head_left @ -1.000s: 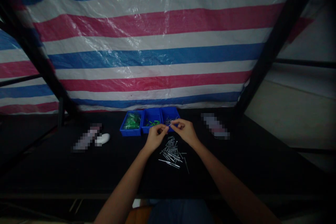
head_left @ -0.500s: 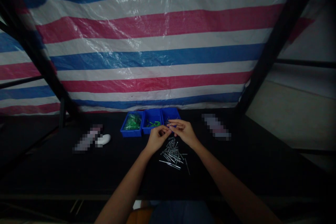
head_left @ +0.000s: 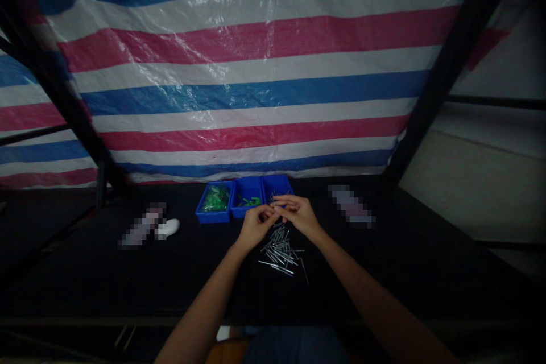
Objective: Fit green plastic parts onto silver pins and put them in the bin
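My left hand [head_left: 255, 226] and my right hand [head_left: 299, 216] meet at the fingertips, just in front of the right blue bin [head_left: 286, 183]. Both are pinched closed, and whatever they hold between the fingertips is too small to make out. Below them lies a loose pile of thin silver metal pins [head_left: 280, 253] on the black table [head_left: 205, 273]. Small dark pieces show inside the right bin, partly covered by my right hand. Green pieces [head_left: 249, 201] lie in the middle blue bin [head_left: 237, 213].
The left blue bin [head_left: 213, 218] holds a clear bag of green pieces [head_left: 216, 199]. A white rounded object [head_left: 171, 227] and a blurred-out item [head_left: 143, 228] are at the left; another blurred item [head_left: 351, 205] is at the right. A striped sheet [head_left: 256, 85] hangs behind.
My right fingers and thumb have shifted slightly and closed in against my left fingertips. The arms, bins and pin pile look the same.
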`<state>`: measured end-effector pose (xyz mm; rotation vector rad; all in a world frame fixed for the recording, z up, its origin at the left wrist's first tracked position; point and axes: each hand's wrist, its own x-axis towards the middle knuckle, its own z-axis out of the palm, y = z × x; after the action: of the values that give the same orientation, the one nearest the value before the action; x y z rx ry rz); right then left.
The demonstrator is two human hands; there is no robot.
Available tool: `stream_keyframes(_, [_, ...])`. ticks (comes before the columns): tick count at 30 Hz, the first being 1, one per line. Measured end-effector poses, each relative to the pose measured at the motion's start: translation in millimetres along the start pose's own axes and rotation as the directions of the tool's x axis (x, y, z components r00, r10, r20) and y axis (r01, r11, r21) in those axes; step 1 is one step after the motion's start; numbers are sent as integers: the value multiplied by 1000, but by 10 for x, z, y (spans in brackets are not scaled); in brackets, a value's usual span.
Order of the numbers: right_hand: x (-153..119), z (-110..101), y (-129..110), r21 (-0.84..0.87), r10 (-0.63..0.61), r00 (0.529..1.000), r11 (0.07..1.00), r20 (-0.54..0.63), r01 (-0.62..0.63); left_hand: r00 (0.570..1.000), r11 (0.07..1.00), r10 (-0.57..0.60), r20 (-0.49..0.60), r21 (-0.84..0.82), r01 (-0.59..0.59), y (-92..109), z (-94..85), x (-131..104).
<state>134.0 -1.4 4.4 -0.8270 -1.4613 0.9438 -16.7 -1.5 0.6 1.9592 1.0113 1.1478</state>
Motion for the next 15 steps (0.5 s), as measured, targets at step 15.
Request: stream_keyframes(15, [34,-37,-1,-110,-24,1000,994,-13,23,1000,988,26,-3,152,-25,26,-44,-11])
